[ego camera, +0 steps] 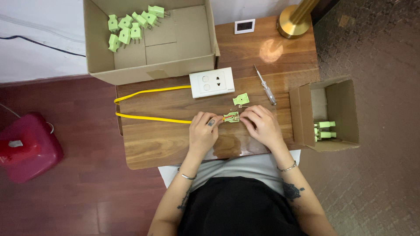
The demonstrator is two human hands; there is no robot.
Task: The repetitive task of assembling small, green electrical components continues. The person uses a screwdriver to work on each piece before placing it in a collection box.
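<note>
While both hands [234, 126] pinch it, the pale-green plug [231, 116] lies opened, yellow cable [148, 117] attached.

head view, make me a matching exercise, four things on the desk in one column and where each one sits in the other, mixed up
Things:
1. screwdriver
2. wall socket
3. open plug
4. plug cover

Places:
A. between the left hand and right hand
B. at the end of the yellow cable
C. just above the hands, left of the screwdriver
D. right of the wall socket, lying at a slant

Pairs: 1-D, 2-B, 3-A, 4-C
</note>
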